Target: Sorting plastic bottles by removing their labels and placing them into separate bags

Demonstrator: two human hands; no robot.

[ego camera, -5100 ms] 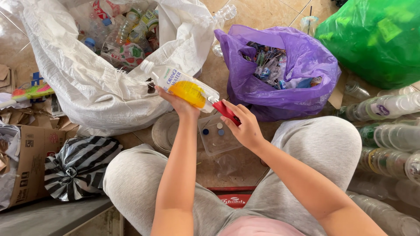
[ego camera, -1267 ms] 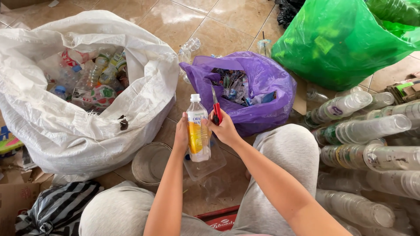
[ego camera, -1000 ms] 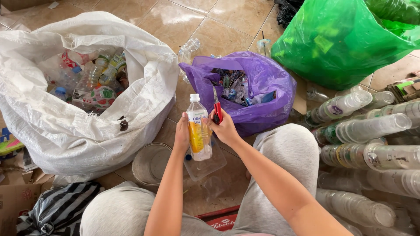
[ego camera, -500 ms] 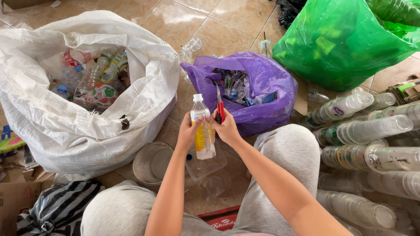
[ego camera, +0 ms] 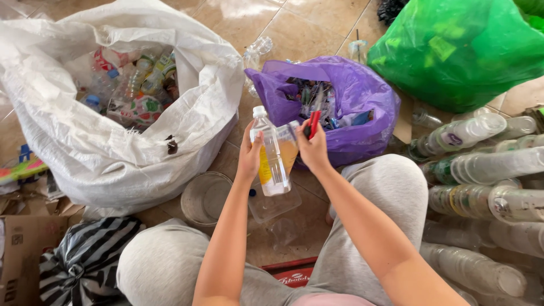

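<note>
My left hand grips a clear plastic bottle with a white cap, held upright in front of me. A yellow label is partly peeled away from its side. My right hand holds a small red-handled cutter and pinches the loose edge of the label. Both hands are over the tiled floor, just in front of a purple plastic bag filled with torn labels and scraps.
A big white woven sack of plastic bottles stands to the left. A green bag sits at the back right. Stacked clear cups lie at right. Clear round containers rest on the floor by my knees. A striped bag and cardboard are at lower left.
The bottle has been turned upright from its earlier tilt. In the last second the label has come partly away from the bottle, and my hands have shifted slightly right.
</note>
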